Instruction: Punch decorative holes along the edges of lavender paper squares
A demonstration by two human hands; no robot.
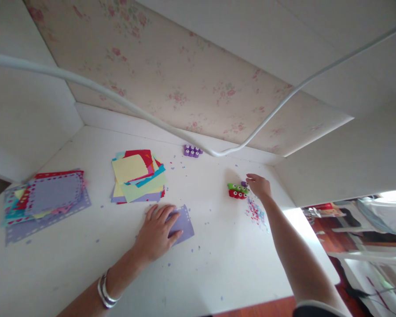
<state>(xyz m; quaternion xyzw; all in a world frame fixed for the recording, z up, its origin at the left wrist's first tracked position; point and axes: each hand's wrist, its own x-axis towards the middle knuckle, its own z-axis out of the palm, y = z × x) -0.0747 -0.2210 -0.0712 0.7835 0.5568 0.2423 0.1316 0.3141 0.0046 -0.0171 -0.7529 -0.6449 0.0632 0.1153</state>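
Note:
My left hand (pixel 156 231) rests with its fingers spread on a purple sheet of paper (pixel 184 224), which has small holes along its upper and right edges. At the right, the fingertips of my right hand (pixel 259 185) are closed at a small purple craft punch (pixel 243 183) with a white, eye-like top; the fingers partly hide their grip. Touching or close beside it stand a row of green punches (pixel 236 187) and a row of red punches (pixel 237 194), with the same eye-like tops.
Purple punches (pixel 191 151) stand by the back wall. A stack of coloured paper (pixel 135 176) lies left of centre, and a pile of hole-punched sheets (pixel 54 191) farther left. Paper bits (pixel 255 213) are heaped near my right forearm. A white cable (pixel 171 127) crosses above the white table (pixel 218 264).

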